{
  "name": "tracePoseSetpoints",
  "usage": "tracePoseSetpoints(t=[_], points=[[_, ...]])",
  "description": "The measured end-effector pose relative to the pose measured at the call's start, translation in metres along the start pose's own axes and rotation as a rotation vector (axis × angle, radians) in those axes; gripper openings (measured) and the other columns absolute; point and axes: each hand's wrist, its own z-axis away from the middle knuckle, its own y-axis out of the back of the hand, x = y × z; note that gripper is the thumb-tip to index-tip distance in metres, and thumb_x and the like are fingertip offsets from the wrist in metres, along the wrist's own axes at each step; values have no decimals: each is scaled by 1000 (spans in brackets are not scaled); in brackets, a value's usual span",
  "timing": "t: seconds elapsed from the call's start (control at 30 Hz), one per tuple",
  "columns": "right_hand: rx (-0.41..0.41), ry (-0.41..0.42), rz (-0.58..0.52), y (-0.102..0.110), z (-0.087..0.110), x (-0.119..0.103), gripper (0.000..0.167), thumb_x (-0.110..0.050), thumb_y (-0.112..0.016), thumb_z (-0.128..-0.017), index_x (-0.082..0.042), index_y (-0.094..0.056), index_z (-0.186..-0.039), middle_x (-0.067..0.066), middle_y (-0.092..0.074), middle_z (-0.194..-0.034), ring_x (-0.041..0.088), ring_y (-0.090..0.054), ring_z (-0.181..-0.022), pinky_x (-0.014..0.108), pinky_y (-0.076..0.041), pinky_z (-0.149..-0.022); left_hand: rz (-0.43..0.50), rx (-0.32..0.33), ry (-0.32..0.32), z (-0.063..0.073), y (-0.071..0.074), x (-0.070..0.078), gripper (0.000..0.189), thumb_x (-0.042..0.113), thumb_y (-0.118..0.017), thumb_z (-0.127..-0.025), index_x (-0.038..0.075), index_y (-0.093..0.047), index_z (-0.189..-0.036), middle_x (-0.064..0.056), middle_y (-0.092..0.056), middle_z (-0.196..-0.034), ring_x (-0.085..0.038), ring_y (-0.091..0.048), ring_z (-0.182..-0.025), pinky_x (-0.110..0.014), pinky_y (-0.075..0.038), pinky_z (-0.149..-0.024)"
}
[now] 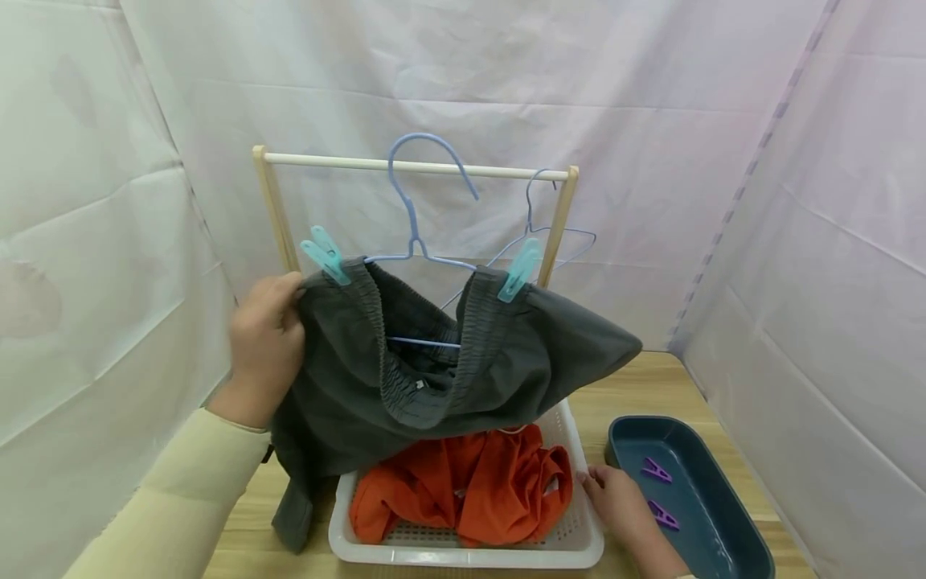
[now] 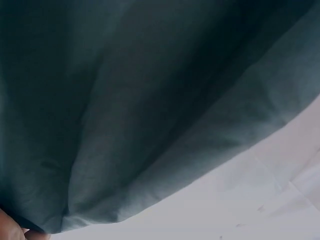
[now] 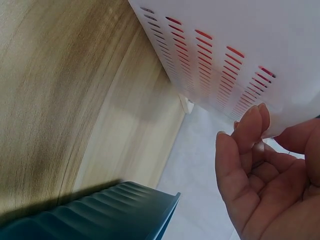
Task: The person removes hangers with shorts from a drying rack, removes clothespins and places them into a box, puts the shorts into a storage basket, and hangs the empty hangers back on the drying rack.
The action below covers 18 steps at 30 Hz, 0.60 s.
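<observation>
My left hand (image 1: 268, 346) grips the upper left edge of dark grey elastic-waisted pants (image 1: 506, 362). The pants hang from a blue hanger (image 1: 412, 213), with a teal clothespin (image 1: 325, 254) and a second teal clothespin (image 1: 519, 272) at the waistband's two sides. In the left wrist view the pants (image 2: 130, 125) fill most of the picture. Low on the right, my right hand (image 1: 624, 507) holds the rim of a white basket (image 1: 463, 555), thumb and fingers meeting at that rim in the right wrist view. Crumpled orange cloth (image 1: 499, 490) lies inside the basket.
Behind the pants stands a wooden rack with a pale crossbar (image 1: 325, 161). A second blue hanger (image 1: 530, 209) hangs at its right end. On the wooden table (image 1: 644, 378), right of the basket, a dark blue tray (image 1: 716, 490) holds two purple clothespins (image 1: 657, 470).
</observation>
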Motion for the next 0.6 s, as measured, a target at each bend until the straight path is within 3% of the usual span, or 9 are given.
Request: tracePoseSetpoints(t=[0.23, 0.6], points=[[19, 5, 12, -5, -1, -3, 27, -11, -60, -93, 9, -65, -111, 15, -69, -93, 19, -64, -75, 42, -58, -73, 31, 1, -5, -1, -10, 0, 22, -16, -46, -85, -5, -64, -93, -21, -61, -81, -37, -56, -76, -50, -47, -68], [21, -3, -2, -6, 2, -2, 30, -13, -60, -93, 9, -64, -112, 16, -69, -95, 19, -64, -75, 43, -58, -73, 0, -100, -45, 4, -17, 1, 16, -12, -50, -91, -6, -64, -95, -22, -62, -82, -38, -58, -75, -49, -49, -68]])
